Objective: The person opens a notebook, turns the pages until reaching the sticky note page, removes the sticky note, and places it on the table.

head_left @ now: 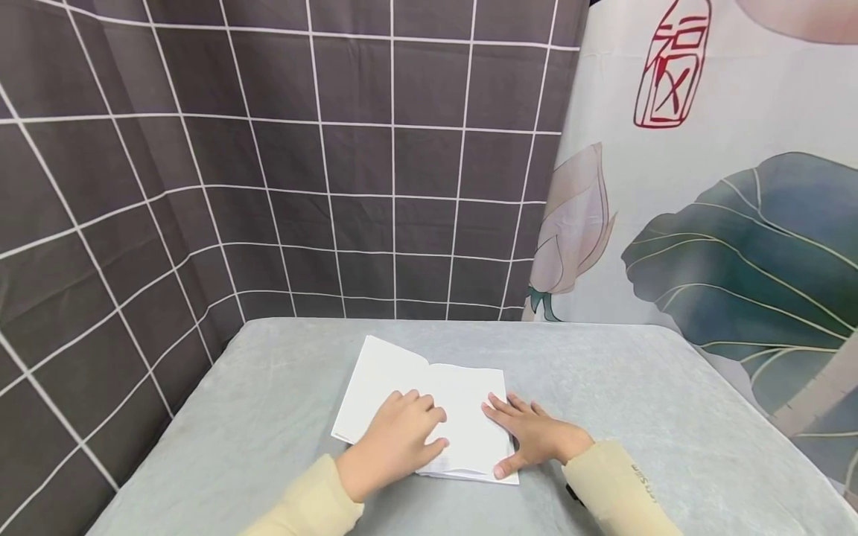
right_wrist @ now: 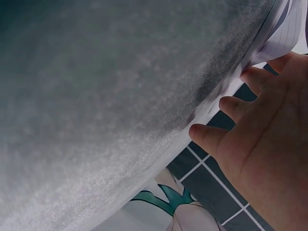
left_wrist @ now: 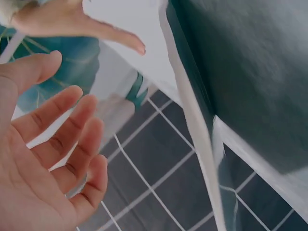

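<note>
A notebook [head_left: 462,394] with white pages lies open on the table, its left side slanting up toward the far left. My left hand [head_left: 401,439] is over its middle, near the fold. In the left wrist view the left hand's fingers [left_wrist: 72,120] are loosely bent and hold nothing. With fingers spread, my right hand [head_left: 532,433] rests on the right edge of the right-hand page, thumb near the lower corner. The right wrist view shows a lined page [right_wrist: 284,41] bending up beside the right hand [right_wrist: 269,130].
The table [head_left: 268,417] has a grey cloth-like top. A dark curtain with a white grid [head_left: 355,164] hangs behind it and along the left. A white curtain with a lotus print [head_left: 757,260] hangs at the right.
</note>
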{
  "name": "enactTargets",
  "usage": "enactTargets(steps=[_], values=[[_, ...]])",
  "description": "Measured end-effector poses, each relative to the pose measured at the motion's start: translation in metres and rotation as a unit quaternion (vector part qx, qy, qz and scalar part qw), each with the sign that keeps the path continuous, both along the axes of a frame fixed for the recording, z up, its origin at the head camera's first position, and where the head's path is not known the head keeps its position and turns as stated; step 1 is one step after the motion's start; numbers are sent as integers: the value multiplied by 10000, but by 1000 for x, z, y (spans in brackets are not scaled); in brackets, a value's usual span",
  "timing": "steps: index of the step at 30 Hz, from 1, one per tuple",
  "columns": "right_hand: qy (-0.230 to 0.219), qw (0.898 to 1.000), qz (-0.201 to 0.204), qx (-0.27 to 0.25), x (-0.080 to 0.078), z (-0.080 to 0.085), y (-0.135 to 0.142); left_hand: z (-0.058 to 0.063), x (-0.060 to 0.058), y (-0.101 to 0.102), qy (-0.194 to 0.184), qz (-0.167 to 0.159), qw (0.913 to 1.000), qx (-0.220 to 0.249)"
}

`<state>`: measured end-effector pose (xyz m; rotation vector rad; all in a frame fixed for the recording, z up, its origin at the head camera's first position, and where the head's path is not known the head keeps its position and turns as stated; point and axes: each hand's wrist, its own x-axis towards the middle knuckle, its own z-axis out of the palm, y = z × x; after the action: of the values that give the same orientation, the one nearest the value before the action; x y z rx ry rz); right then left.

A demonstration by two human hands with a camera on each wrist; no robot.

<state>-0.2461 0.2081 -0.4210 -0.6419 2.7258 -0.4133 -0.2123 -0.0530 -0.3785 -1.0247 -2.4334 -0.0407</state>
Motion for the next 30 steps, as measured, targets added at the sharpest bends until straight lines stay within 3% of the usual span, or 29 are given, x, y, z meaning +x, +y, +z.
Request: enactTargets(steps=[6,15,30], values=[[47,10000,45,-42,2,1,0,-11,4,21,-91,-163,9985,-507],[101,9998,129,-99,3,1,0,-24,6,39,137,-308,9947,-971],[111,9999,115,-44,3,1,0,-39,3,43,11,-351,9932,-1110]])
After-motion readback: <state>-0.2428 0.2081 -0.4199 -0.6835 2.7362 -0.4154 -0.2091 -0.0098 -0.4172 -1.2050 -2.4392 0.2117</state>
